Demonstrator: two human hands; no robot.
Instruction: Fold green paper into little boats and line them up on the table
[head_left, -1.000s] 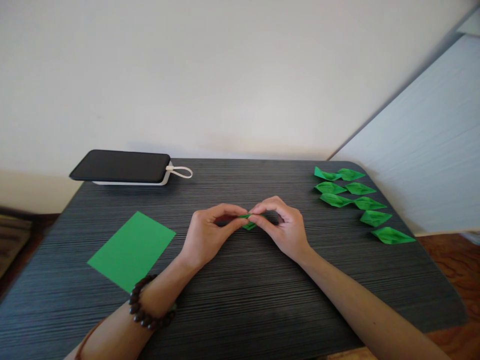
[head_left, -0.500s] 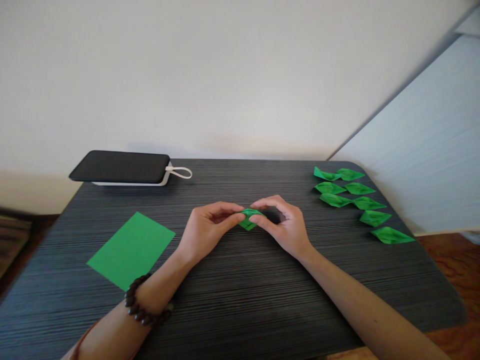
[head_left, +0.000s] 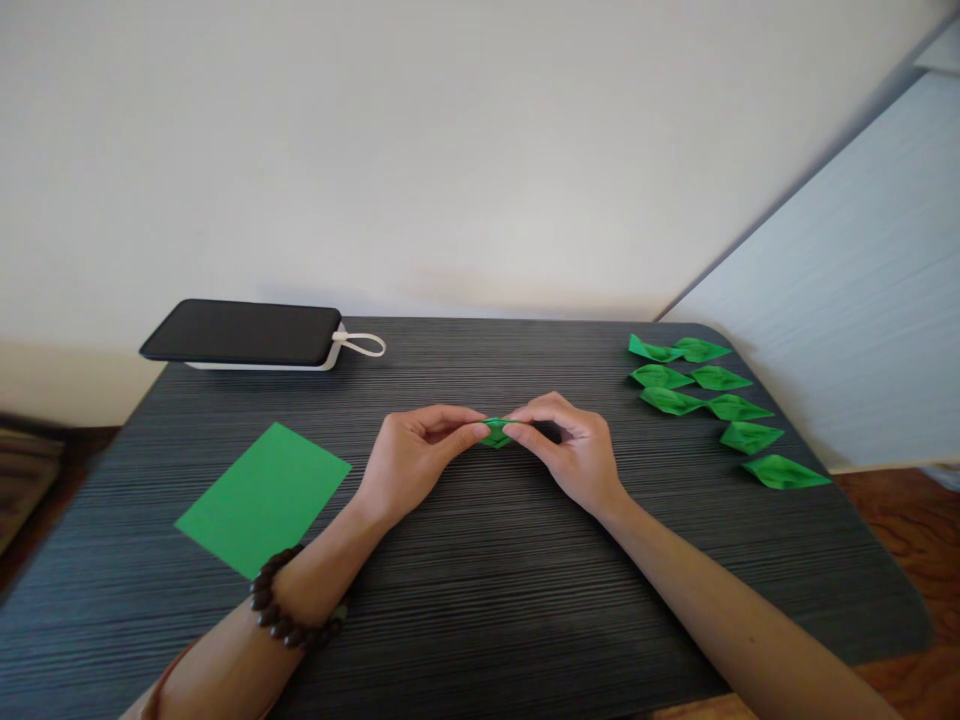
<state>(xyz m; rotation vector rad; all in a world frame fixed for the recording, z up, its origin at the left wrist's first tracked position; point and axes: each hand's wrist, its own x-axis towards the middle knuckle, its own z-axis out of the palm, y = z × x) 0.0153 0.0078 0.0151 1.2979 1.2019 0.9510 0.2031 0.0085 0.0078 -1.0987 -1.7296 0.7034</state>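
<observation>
Though small, green paper (head_left: 496,435) between fingers (head_left: 538,407).

No text, label, brand, number or sign is legible in view. Nothing reads on black device (head_left: 244,333), green sheet (head_left: 262,495), held paper (head_left: 496,436), folded row (head_left: 785,472), desk (head_left: 480,610) or wall (head_left: 480,150).

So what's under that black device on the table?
Under the black device, a white block shows along the near and right edges; the rest of it is covered.
</observation>
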